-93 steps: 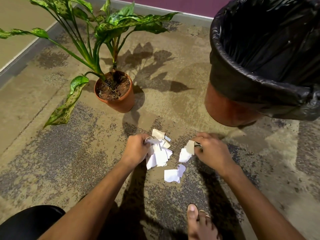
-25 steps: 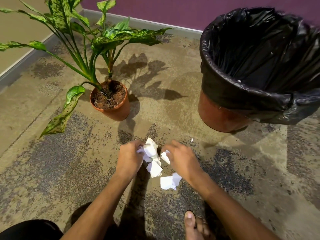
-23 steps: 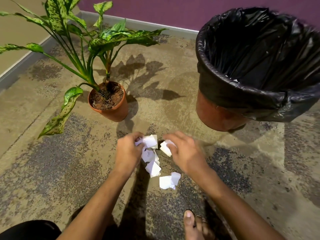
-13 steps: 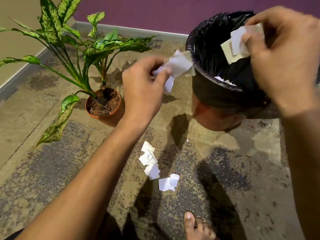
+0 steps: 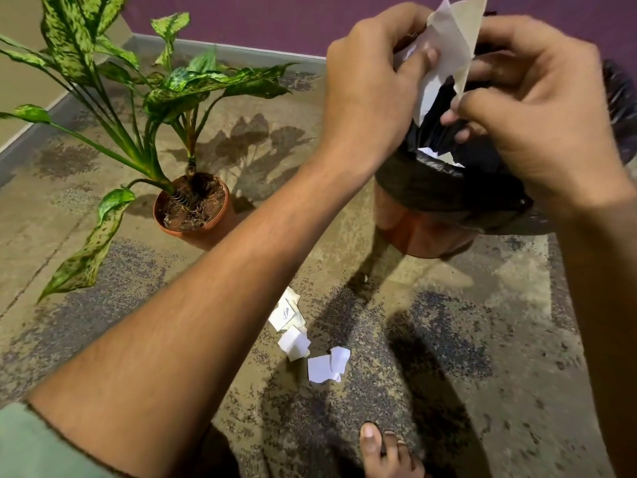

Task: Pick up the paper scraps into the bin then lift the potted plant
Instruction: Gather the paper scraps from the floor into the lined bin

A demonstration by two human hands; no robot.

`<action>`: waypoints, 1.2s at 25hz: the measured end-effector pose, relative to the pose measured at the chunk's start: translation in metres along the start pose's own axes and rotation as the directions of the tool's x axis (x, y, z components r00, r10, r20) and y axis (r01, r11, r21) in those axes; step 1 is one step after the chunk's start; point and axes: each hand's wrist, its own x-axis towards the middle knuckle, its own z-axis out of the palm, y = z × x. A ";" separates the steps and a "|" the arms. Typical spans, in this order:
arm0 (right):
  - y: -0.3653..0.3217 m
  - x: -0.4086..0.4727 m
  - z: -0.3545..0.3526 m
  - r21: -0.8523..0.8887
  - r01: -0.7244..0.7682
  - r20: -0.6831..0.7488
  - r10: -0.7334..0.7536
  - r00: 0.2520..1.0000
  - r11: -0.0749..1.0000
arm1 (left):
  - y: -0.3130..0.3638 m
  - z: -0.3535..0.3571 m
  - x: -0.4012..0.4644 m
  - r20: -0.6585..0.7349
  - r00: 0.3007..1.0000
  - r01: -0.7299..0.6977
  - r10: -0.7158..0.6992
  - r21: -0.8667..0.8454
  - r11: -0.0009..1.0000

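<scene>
Both hands up over the bin (image 5: 444,188) at approx 1 o'clock. Left hand (image 5: 372,84) w/ fingers curled, pinching a bunch of paper scraps (image 5: 448,39); right hand (image 5: 537,108) also curled, pinching the same bunch from the other side. Scraps not yet dropped, held right above the bin mouth.

Handling: scraps are light, thin, floppy, so prob. easy to lose one from a loose pinch or to a draft; best gathered in a bunch & squeezed, released low inside the rim. Plant (image 5: 193,205) at approx 10 o'clock on the floor (image 5: 482,339), well apart from the bin. Pot looks like stiff plastic or clay, full of soil, so likely bottom-heavy; leaves long, soft & bendy. I'd take it by the pot wall w/ both hands, not by stems or leaves.

Containers: bin lined w/ a black bag (image 5: 620,98); a few white scraps (image 5: 437,155) already lie inside, near the front wall. Pot holds dark soil & the stems.

More scraps on the floor (image 5: 303,339) at approx 6 o'clock, a small loose cluster between the plant & a bare foot (image 5: 386,453). So the pickup is partly done; plant not touched.
</scene>
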 end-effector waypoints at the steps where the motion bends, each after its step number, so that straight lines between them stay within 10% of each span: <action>1: 0.000 0.000 -0.002 0.034 -0.002 0.002 0.002 1.000 0.999 | -0.001 0.002 0.001 0.014 1.000 0.013 -0.013 -0.012 1.000; 16: 0.056 0.021 -0.052 -0.250 -0.296 -0.442 0.163 0.882 0.922 | -0.012 0.033 0.021 0.160 0.975 0.137 -0.152 0.099 0.986; 21: 0.047 0.006 -0.052 -0.555 -0.277 -0.254 0.157 0.954 0.784 | -0.010 0.036 0.012 0.293 0.952 0.029 -0.084 0.187 0.982; 26: 0.014 -0.023 -0.038 -0.446 -0.093 -0.127 0.040 0.991 0.890 | -0.029 0.001 -0.029 0.103 0.995 -0.017 0.004 0.128 0.992; 30: -0.001 -0.074 0.007 -0.360 -0.133 0.362 0.269 0.892 0.924 | -0.072 -0.038 -0.103 -0.001 0.999 0.044 -0.045 0.162 0.986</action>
